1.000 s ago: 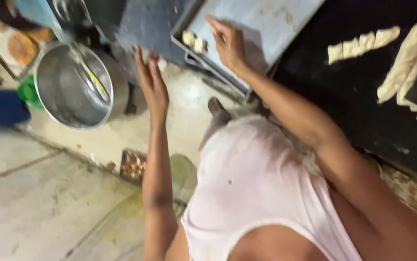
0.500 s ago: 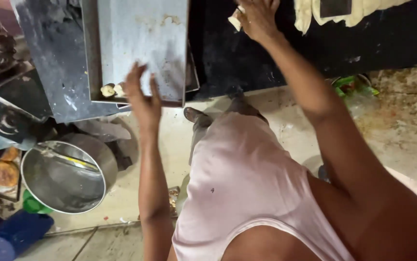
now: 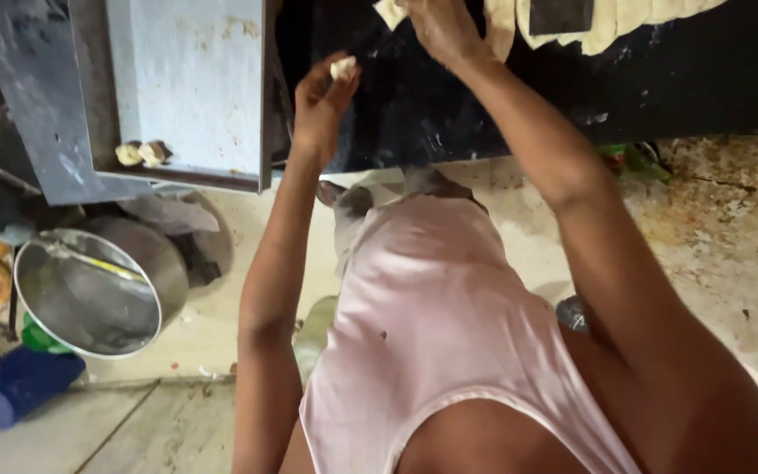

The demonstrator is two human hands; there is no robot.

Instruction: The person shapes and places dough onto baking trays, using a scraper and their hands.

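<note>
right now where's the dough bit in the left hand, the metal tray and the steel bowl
dough bit point(image 3: 343, 68), head view, its pale middle
metal tray point(image 3: 187, 83), head view, bare floor of it
steel bowl point(image 3: 87, 294), head view, inner wall

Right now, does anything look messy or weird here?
Yes. The pale stone floor beside the black worktop is stained brown and looks dirty. Two small dough lumps sit alone on the grey metal tray.
</note>
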